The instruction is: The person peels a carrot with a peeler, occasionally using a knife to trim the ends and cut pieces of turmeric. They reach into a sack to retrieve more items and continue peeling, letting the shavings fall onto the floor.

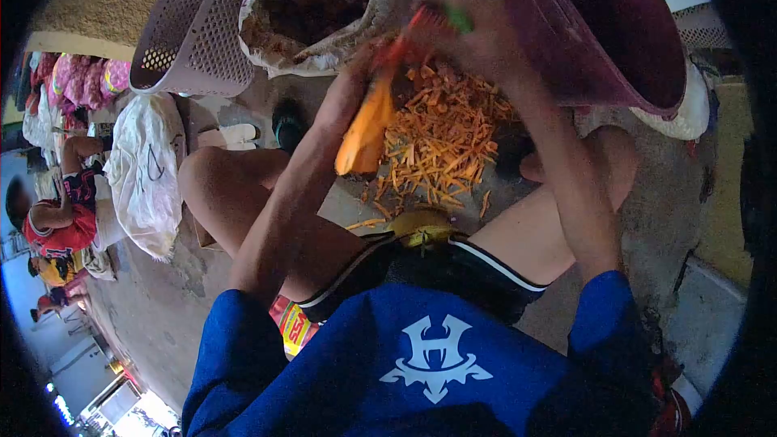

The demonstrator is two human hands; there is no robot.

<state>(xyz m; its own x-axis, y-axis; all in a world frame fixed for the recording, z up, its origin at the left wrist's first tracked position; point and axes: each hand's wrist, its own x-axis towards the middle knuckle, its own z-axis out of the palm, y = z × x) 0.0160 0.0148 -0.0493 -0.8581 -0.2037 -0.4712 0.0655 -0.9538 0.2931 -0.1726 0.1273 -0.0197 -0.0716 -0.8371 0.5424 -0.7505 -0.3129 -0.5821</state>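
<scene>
My left hand is closed around a peeled orange carrot, whose thick end hangs down toward me. My right hand, smeared by motion, is closed on a small tool with green and red parts. The tool sits close to the carrot's upper end; blur hides its exact kind. Under both hands, a heap of orange peelings lies on the ground between my legs. Part of a yellow rounded thing shows at the near side of the heap.
An open sack of dark roots stands ahead, beside a perforated plastic basket. A large maroon tub leans at the right. A white sack lies at the left, with a seated person beyond it and others farther off.
</scene>
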